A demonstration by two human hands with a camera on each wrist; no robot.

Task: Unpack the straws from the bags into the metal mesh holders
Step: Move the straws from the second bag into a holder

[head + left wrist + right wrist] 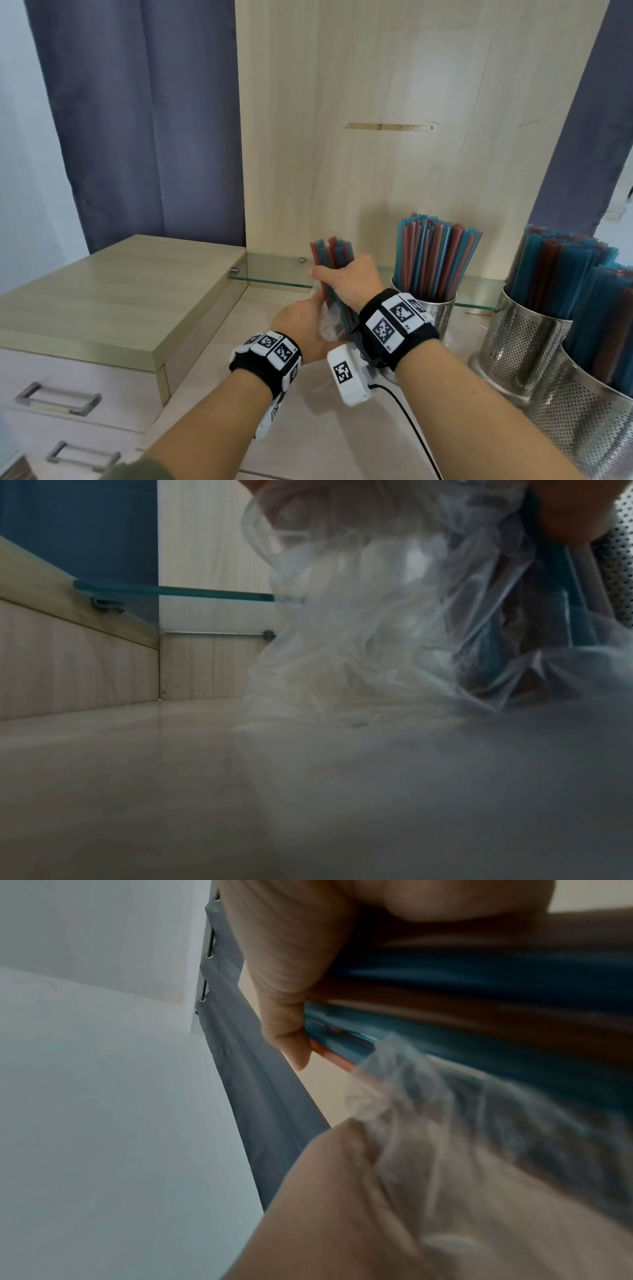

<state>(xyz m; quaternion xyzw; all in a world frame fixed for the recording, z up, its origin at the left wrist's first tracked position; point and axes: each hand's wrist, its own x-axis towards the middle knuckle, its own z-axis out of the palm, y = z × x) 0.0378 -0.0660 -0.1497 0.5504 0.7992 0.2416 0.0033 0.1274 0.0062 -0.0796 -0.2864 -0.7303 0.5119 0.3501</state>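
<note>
1. Left hand (pixel 301 323): positioned low, just above the counter (pixel 308 428). Its fingers are closed on the crumpled clear plastic bag (pixel 330 323) at the lower end of the bundle; the left wrist view shows the same bag (pixel 359 628) bunched and hanging down to the counter surface.
2. Bundle of straws (pixel 331 260): red and blue, held nearly upright between the two hands. The upper ends stand clear above the right hand; the lower ends are inside the bag held by the left hand.
3. Right hand (pixel 349 282): directly above the left hand, fingers wrapped around the middle of the bundle. The right wrist view confirms the thumb (pixel 291 988) pressed against the straws, with the bag's open edge just below the grip.
4. Right of the grip: a metal mesh holder (pixel 436 313) filled with upright straws stands near the right wrist.
5. Farther right: two more metal mesh holders (pixel 524 346), also filled with straws, stand well apart from the hands at the counter's edge.
</note>
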